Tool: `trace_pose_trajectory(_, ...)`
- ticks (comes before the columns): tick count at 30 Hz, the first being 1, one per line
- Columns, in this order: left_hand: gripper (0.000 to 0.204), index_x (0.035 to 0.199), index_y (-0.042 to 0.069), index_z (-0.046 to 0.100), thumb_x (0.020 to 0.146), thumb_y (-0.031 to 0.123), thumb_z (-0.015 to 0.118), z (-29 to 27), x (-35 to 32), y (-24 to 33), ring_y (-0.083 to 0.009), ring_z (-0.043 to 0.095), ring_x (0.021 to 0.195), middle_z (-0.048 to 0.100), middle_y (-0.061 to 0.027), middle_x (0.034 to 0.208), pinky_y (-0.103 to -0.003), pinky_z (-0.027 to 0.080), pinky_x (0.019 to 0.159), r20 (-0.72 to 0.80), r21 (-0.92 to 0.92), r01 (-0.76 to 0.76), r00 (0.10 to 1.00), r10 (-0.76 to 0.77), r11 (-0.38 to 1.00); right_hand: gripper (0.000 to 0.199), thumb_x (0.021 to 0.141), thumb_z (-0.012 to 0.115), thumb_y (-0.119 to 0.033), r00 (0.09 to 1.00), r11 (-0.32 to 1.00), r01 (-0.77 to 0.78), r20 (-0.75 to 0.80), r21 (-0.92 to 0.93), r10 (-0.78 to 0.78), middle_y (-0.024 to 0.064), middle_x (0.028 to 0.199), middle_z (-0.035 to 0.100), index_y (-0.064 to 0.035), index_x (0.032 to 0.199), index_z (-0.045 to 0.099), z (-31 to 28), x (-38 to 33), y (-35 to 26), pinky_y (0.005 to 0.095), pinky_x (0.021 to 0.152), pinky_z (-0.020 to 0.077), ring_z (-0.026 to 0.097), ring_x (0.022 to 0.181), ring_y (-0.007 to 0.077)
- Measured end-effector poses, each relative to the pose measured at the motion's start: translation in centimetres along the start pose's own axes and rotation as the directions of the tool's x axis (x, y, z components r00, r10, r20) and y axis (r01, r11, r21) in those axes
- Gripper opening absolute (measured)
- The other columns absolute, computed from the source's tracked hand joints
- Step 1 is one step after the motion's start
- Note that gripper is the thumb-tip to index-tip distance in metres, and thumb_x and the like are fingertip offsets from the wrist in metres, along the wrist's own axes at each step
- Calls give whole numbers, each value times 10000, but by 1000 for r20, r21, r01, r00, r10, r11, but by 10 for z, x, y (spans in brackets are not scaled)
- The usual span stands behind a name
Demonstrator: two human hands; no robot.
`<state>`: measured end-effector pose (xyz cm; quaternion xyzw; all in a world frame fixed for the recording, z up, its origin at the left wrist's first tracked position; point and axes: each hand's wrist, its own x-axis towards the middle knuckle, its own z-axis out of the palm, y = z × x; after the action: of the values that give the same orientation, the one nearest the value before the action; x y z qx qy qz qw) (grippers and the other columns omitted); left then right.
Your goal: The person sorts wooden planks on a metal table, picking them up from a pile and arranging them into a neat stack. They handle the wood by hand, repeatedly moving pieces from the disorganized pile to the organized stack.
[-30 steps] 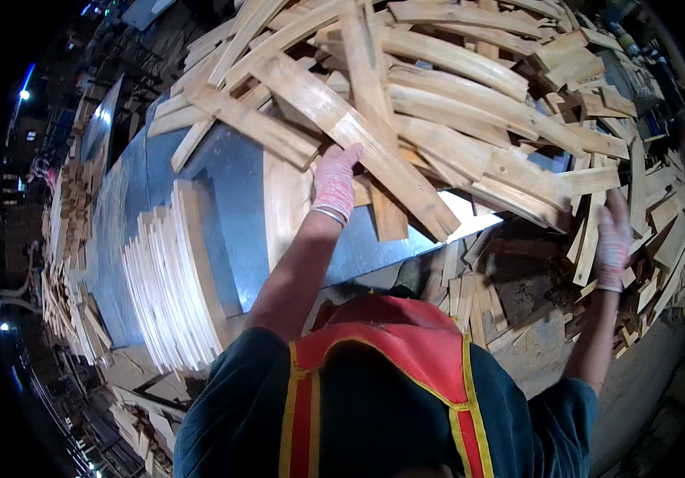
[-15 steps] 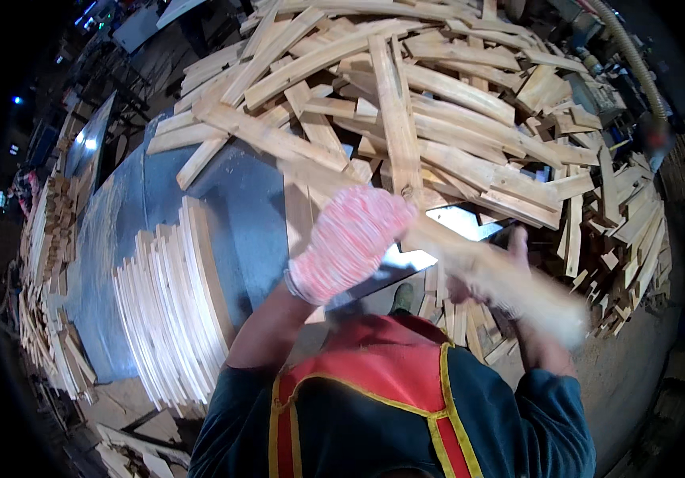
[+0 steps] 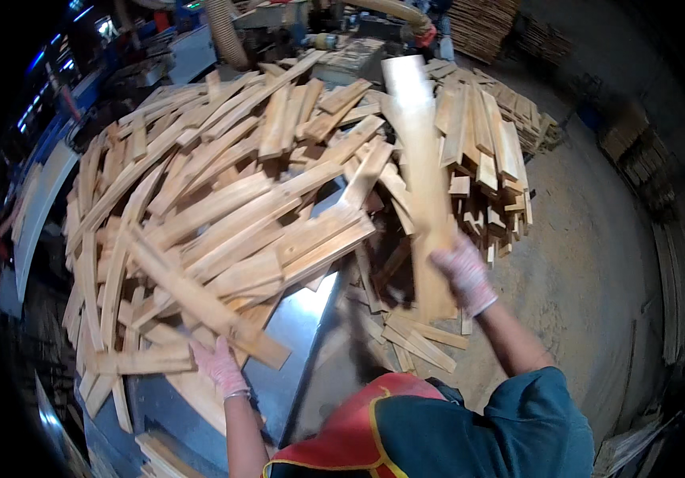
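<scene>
A big heap of pale wooden slats (image 3: pixel 239 191) covers a metal table (image 3: pixel 302 319). My right hand (image 3: pixel 463 272), in a pink-speckled glove, grips a long flat board (image 3: pixel 418 159) near its lower end; the board stands up and away from me over the right side of the heap. My left hand (image 3: pixel 219 365), gloved the same way, holds the near end of a thick slat (image 3: pixel 199 296) that lies slanted on the front of the heap.
More slats (image 3: pixel 406 342) lie fallen on the sawdust floor (image 3: pixel 589 263) right of the table. Stacked boards (image 3: pixel 486 28) and a flexible duct (image 3: pixel 227 36) with machines stand at the back. Thin stacked sheets (image 3: pixel 163 450) sit near the lower left.
My view has swung right. My right hand has lifted the long board up over the heap. My left hand has dropped onto a thick slat at the heap's front.
</scene>
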<state>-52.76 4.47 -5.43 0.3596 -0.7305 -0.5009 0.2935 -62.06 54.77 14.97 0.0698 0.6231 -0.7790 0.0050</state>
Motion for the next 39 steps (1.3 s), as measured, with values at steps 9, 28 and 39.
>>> trace_pose_trajectory(9, 468, 1271, -26, 577, 880, 158, 759, 34, 2, 0, -251, 680, 950, 672, -121, 1072, -394, 597, 831, 291, -185, 421, 887, -360, 888, 551, 942, 721, -270, 911, 398, -121, -261, -909, -318, 202, 1260, 730, 26, 1391, 602, -263, 260, -140, 460, 979, 548, 705, 1142, 360)
trace_pose_trajectory(28, 667, 1574, 7, 451, 976, 126, 723, -74, -114, 117, -187, 601, 1260, 619, -110, 1428, -336, 482, 1102, 480, -576, 338, 877, -27, 745, 460, 921, 740, -94, 182, 785, -305, 776, -540, 604, 60, 1050, 701, -79, 1350, 574, 223, -57, 143, 301, 762, 590, 689, 907, 147)
trace_pose_trajectory(39, 508, 1460, 34, 587, 980, 120, 730, -275, -234, 5, -126, 586, 1129, 647, -20, 1188, -302, 478, 1045, 162, -345, 493, 869, -467, 799, 603, 900, 781, -324, 330, 454, 863, 928, -222, -173, 209, 1317, 656, -28, 1394, 604, 496, 26, 211, 435, 1101, 472, 639, 1239, 352)
